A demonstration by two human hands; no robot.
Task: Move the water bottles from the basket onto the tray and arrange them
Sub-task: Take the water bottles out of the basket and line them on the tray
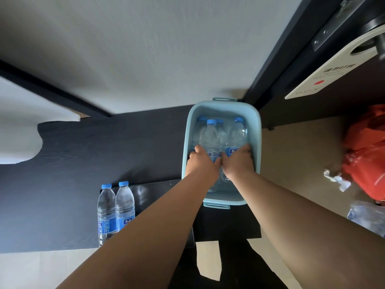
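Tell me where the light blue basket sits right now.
In the head view the light blue basket sits right of centre on the dark surface, against the dark door frame, with both hands inside it among the bottles.

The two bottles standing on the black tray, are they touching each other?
Touching. The head view shows the left bottle and the right bottle on the tray pressed side by side, no gap.
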